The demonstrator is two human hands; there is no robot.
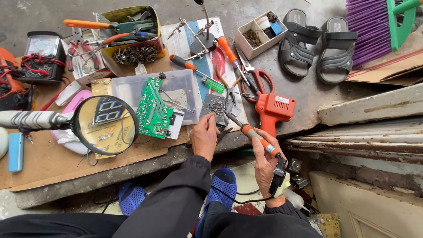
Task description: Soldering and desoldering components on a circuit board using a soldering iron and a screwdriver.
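My right hand (265, 164) grips an orange-handled soldering iron (253, 134), its tip reaching up to a small dark metal tray (214, 107) that carries solder bits. At that tray's near edge lies my left hand (204, 136), fingers curled; whether it holds anything small is hidden. A green circuit board (153, 108) leans on a clear plastic box (179, 89) just left of the left hand. Further left a round magnifying glass (105, 124) stands over a digit display.
An orange solder gun (272, 108), red-handled scissors (259, 78), screwdrivers (228, 49), a helping-hands stand (203, 42), a box of screws and pliers (132, 42), a meter (40, 55), a small parts box (259, 34), black sandals (315, 44) and a purple broom (369, 26) crowd the concrete ledge. Blue slippers (222, 185) sit below.
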